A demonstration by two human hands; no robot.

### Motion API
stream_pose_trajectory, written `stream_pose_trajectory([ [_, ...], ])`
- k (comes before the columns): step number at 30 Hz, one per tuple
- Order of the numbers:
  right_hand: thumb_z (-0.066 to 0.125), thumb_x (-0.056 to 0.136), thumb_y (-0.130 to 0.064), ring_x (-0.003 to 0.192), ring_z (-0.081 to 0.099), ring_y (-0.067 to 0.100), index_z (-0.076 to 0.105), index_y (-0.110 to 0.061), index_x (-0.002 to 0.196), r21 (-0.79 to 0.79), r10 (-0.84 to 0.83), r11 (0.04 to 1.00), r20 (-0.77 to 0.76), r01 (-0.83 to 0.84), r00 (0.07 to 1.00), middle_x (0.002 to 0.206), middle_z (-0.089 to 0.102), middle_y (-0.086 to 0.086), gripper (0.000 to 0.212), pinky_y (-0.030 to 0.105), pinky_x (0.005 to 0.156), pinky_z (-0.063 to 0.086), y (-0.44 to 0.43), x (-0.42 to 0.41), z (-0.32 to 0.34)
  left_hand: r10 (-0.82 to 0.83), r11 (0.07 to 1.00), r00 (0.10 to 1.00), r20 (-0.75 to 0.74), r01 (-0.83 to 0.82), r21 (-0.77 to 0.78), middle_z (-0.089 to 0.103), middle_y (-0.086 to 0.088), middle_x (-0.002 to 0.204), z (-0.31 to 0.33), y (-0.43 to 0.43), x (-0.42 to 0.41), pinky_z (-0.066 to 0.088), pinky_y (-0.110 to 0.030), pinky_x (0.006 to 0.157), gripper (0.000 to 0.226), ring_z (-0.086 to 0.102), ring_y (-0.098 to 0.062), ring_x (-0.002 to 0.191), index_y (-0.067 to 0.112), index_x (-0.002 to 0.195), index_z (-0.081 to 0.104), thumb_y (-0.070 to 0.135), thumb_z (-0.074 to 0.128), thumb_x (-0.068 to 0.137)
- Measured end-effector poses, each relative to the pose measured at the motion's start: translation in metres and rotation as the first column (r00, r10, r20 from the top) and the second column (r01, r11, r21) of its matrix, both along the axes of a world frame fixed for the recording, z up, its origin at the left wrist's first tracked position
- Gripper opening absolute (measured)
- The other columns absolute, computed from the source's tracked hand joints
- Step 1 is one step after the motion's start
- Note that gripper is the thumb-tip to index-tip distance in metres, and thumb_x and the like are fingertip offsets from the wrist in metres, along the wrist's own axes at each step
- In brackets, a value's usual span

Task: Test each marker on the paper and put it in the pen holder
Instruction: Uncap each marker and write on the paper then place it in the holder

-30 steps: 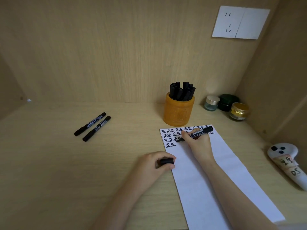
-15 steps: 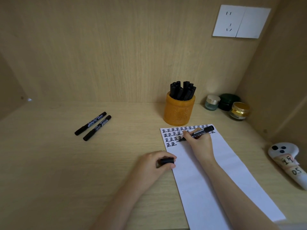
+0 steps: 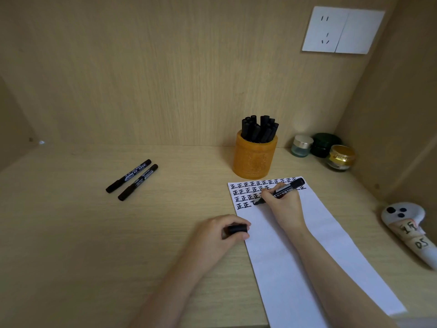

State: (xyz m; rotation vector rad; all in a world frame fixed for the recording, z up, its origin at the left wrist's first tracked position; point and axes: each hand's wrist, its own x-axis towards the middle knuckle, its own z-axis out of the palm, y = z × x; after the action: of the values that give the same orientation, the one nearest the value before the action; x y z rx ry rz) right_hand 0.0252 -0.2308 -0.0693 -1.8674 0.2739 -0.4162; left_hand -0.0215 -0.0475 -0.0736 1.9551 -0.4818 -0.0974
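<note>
My right hand (image 3: 283, 207) grips an uncapped black marker (image 3: 287, 188), its tip down on the white paper (image 3: 314, 252) at the fourth row of black characters. At the paper's left edge my left hand (image 3: 220, 235) pinches the black marker cap (image 3: 237, 229). An orange pen holder (image 3: 254, 155) stands just beyond the paper with several black markers in it. Two capped black markers (image 3: 132, 178) lie side by side on the desk at the left.
Three small jars (image 3: 324, 150) sit in the back right corner. A white controller (image 3: 409, 228) with taped labels lies at the right edge. A wall socket (image 3: 343, 30) is mounted on the back panel. Wooden walls enclose the desk (image 3: 94, 233).
My right hand has shifted slightly down and left on the paper, adding new strokes in the fourth row. My left hand keeps the cap in place.
</note>
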Motion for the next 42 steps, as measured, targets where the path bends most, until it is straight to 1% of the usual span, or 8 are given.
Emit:
stream_pose_trajectory([
  [3, 0.066, 0.084, -0.009, 0.057, 0.050, 0.011, 0.059, -0.003, 0.068, 0.007, 0.001, 1.000, 0.005, -0.001, 1.000, 0.060, 0.057, 0.004, 0.018, 0.014, 0.048, 0.036, 0.000, -0.001, 0.000, -0.001, 1.000, 1.000, -0.005, 0.001, -0.009, 0.070, 0.019, 0.092, 0.000, 0.000, 0.000, 0.039, -0.008, 0.071, 0.017, 0.059, 0.009, 0.082, 0.028, 0.095, 0.070, 0.019, 0.071, 0.081],
  [9, 0.067, 0.086, -0.013, 0.054, 0.048, 0.010, 0.061, 0.003, 0.072, 0.019, -0.004, 1.000, 0.011, 0.003, 1.000, 0.060, 0.056, 0.005, 0.022, 0.013, 0.047, 0.035, 0.000, 0.001, -0.001, -0.004, 1.000, 1.000, -0.004, 0.004, -0.007, 0.071, 0.016, 0.093, 0.001, 0.000, 0.000, 0.037, -0.005, 0.068, 0.017, 0.058, 0.012, 0.079, 0.024, 0.097, 0.071, 0.017, 0.070, 0.081],
  [13, 0.067, 0.086, -0.014, 0.055, 0.048, 0.011, 0.061, 0.007, 0.073, -0.005, -0.023, 1.000, 0.009, 0.023, 1.000, 0.061, 0.057, 0.006, 0.026, 0.014, 0.046, 0.035, -0.001, 0.004, -0.002, -0.007, 1.000, 1.000, 0.003, 0.007, -0.003, 0.071, 0.014, 0.092, 0.003, -0.001, -0.002, 0.035, -0.003, 0.063, 0.018, 0.054, 0.016, 0.069, 0.020, 0.099, 0.071, 0.015, 0.070, 0.082],
  [19, 0.068, 0.086, -0.014, 0.050, 0.050, -0.001, 0.063, 0.006, 0.075, 0.034, 0.002, 0.999, 0.032, -0.004, 0.999, 0.060, 0.059, 0.001, 0.024, 0.011, 0.049, 0.037, -0.001, 0.002, -0.003, -0.004, 1.000, 1.000, 0.020, 0.004, 0.012, 0.070, 0.014, 0.091, 0.005, -0.001, -0.003, 0.034, -0.003, 0.061, 0.019, 0.052, 0.017, 0.064, 0.019, 0.100, 0.071, 0.015, 0.070, 0.082],
  [24, 0.070, 0.085, -0.016, 0.062, 0.057, 0.012, 0.065, 0.006, 0.076, 0.004, 0.018, 1.000, 0.019, -0.018, 1.000, 0.072, 0.068, 0.014, 0.025, 0.015, 0.054, 0.041, 0.002, 0.002, -0.001, -0.009, 1.000, 1.000, 0.029, 0.008, 0.015, 0.069, 0.013, 0.090, 0.008, -0.001, -0.005, 0.033, -0.001, 0.058, 0.019, 0.048, 0.020, 0.057, 0.015, 0.101, 0.071, 0.012, 0.069, 0.082],
  [31, 0.067, 0.085, -0.010, 0.054, 0.050, 0.004, 0.061, 0.000, 0.072, -0.014, 0.012, 1.000, 0.008, -0.012, 1.000, 0.060, 0.056, -0.001, 0.017, 0.009, 0.048, 0.036, 0.001, -0.001, 0.001, -0.010, 1.000, 0.999, 0.035, 0.009, 0.028, 0.068, 0.014, 0.089, 0.010, -0.001, -0.006, 0.033, -0.002, 0.058, 0.019, 0.048, 0.020, 0.057, 0.016, 0.101, 0.071, 0.014, 0.069, 0.082],
  [35, 0.067, 0.085, -0.009, 0.049, 0.049, -0.003, 0.061, 0.003, 0.074, -0.005, 0.015, 1.000, 0.014, -0.015, 1.000, 0.062, 0.058, 0.001, 0.017, 0.008, 0.049, 0.036, 0.001, -0.001, 0.000, -0.010, 1.000, 0.999, 0.031, 0.009, 0.027, 0.068, 0.014, 0.089, 0.010, 0.000, -0.006, 0.033, -0.002, 0.059, 0.019, 0.048, 0.020, 0.059, 0.016, 0.102, 0.071, 0.013, 0.069, 0.082],
  [42, 0.067, 0.086, -0.010, 0.048, 0.049, -0.003, 0.063, 0.007, 0.076, -0.011, 0.036, 0.999, 0.010, -0.036, 0.999, 0.060, 0.057, 0.002, 0.020, 0.009, 0.048, 0.036, 0.002, -0.002, 0.001, -0.005, 0.999, 1.000, 0.030, 0.004, 0.033, 0.068, 0.015, 0.091, 0.010, -0.001, -0.006, 0.034, -0.002, 0.058, 0.019, 0.048, 0.019, 0.059, 0.018, 0.101, 0.071, 0.015, 0.069, 0.082],
])
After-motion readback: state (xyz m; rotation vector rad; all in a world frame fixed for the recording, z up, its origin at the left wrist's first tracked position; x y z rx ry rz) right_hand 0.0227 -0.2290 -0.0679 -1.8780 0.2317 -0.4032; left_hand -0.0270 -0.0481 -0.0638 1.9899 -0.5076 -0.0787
